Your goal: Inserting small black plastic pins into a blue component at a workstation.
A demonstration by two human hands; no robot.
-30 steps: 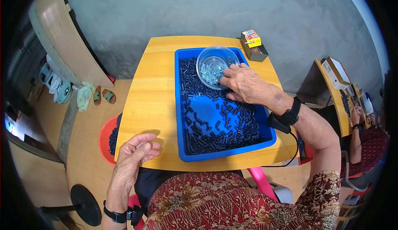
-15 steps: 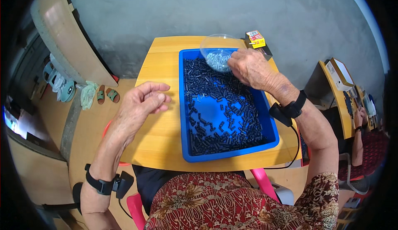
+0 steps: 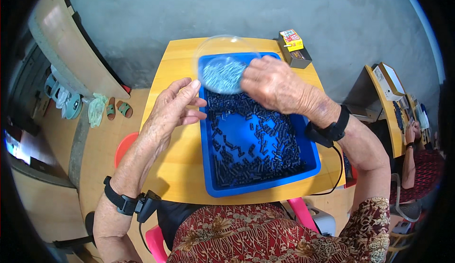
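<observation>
My right hand (image 3: 272, 83) grips the right rim of a clear round bowl (image 3: 214, 48), held above the far left part of a blue tray (image 3: 310, 162). Many small silvery metal pieces (image 3: 223, 74) lie in the bowl, blurred by motion. My left hand (image 3: 176, 105) is open, fingers apart, with its thumb tip right by the bowl's left rim; whether they touch I cannot tell. Short black tube-like pieces (image 3: 258, 161) cover much of the tray, leaving some blue bottom bare near its middle.
The tray stands on a yellow wooden table (image 3: 177, 180). At its far right corner sits a dark box (image 3: 299, 60) with a yellow and red packet (image 3: 292, 40). A red stool (image 3: 125, 148) is left of the table. Another person's hand (image 3: 413, 130) works at a table far right.
The bowl has moved left and nearer, carried by my right hand. My left hand has risen to the bowl's left side. The tray sits slightly differently in view.
</observation>
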